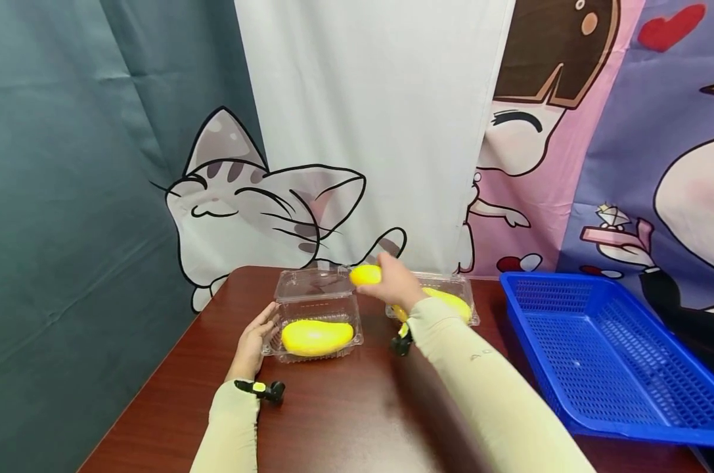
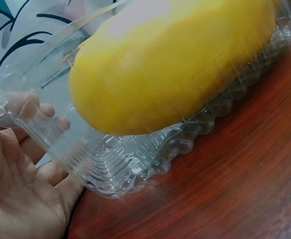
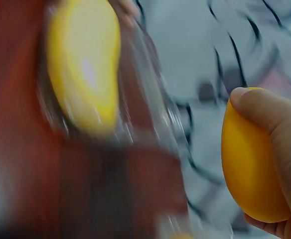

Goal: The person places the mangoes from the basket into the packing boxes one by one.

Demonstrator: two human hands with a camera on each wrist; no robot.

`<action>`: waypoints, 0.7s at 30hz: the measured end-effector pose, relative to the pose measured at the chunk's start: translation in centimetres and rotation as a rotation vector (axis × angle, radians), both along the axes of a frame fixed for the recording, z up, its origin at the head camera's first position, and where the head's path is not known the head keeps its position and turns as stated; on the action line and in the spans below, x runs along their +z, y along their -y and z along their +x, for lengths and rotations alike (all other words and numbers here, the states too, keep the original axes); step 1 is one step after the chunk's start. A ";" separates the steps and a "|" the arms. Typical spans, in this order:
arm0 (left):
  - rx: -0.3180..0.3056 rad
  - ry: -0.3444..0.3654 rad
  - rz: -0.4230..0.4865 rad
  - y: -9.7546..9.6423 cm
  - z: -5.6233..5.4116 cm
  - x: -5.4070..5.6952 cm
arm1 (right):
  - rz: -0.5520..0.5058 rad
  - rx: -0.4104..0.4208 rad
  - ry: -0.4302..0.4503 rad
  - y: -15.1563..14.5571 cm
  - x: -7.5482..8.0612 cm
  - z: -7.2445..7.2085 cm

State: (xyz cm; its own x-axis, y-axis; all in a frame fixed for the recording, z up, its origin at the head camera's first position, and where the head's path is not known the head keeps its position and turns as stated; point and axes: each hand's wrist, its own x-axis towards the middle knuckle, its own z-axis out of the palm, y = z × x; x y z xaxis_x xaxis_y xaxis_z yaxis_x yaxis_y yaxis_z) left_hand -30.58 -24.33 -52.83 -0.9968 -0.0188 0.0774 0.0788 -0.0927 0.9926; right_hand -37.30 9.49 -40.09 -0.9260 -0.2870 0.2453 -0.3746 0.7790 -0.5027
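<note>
A clear plastic clamshell box (image 1: 286,352) lies on the table with its lid tilted back. Inside it rests one large yellow mango (image 1: 317,337), seen close up in the left wrist view. My left hand (image 1: 252,343) is at the box's left side; its straight fingers (image 2: 54,172) lie against the clear wall. Above and right of that box, my right hand (image 1: 399,281) grips a second mango (image 3: 250,162), thumb across its top. Behind the right forearm stands another clear box (image 1: 473,303) with yellow mangoes (image 1: 449,302) in it, partly hidden by the arm.
A blue plastic basket (image 1: 599,355) stands at the right of the brown table (image 1: 333,420). Behind the table hangs a curtain (image 1: 380,131) printed with cartoon figures.
</note>
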 end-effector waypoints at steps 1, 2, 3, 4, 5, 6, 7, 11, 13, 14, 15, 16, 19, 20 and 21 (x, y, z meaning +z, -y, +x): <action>0.004 0.000 -0.005 0.0 0.0 0.0 | 0.008 0.015 -0.010 1.3 -0.3 0.2; 0.008 -0.004 -0.006 0.0 0.0 -0.1 | 0.012 0.028 -0.014 2.5 -0.6 0.5; 0.011 -0.007 -0.005 0.1 0.0 -0.1 | 0.011 0.036 -0.012 3.5 -0.9 0.8; 0.014 -0.009 -0.002 0.0 0.0 -0.1 | 0.015 0.043 -0.009 4.4 -1.3 1.0; 0.017 -0.010 -0.007 0.0 0.0 -0.1 | 0.025 0.050 0.003 5.2 -1.8 1.2; 0.017 -0.011 -0.007 0.0 0.0 -0.2 | 0.030 0.051 0.019 5.7 -2.3 1.4; 0.018 -0.012 -0.007 0.0 -0.1 -0.2 | 0.030 0.054 0.039 6.2 -2.8 1.6; 0.011 -0.013 -0.007 -0.2 0.0 -0.2 | 0.044 0.043 0.074 7.4 -4.7 2.1; 0.011 -0.016 -0.002 -0.2 0.1 -0.2 | 0.036 0.044 0.072 7.8 -5.3 2.3; 0.010 -0.018 0.000 -0.2 0.1 -0.2 | 0.029 0.043 0.068 7.9 -5.5 2.3; 0.008 -0.021 -0.002 -0.2 0.1 -0.2 | 0.019 0.045 0.063 8.1 -5.7 2.3; 0.010 -0.021 0.003 -0.1 0.1 -0.2 | 0.014 0.051 0.061 8.2 -5.9 2.4; 0.015 -0.015 0.003 -0.1 0.1 -0.1 | 0.011 0.081 0.049 8.5 -6.5 2.5; 0.018 -0.012 0.002 -0.1 0.2 -0.1 | 0.015 0.097 0.047 8.6 -6.6 2.5; 0.022 -0.012 0.001 0.0 0.2 -0.1 | 0.024 0.115 0.043 8.8 -6.8 2.6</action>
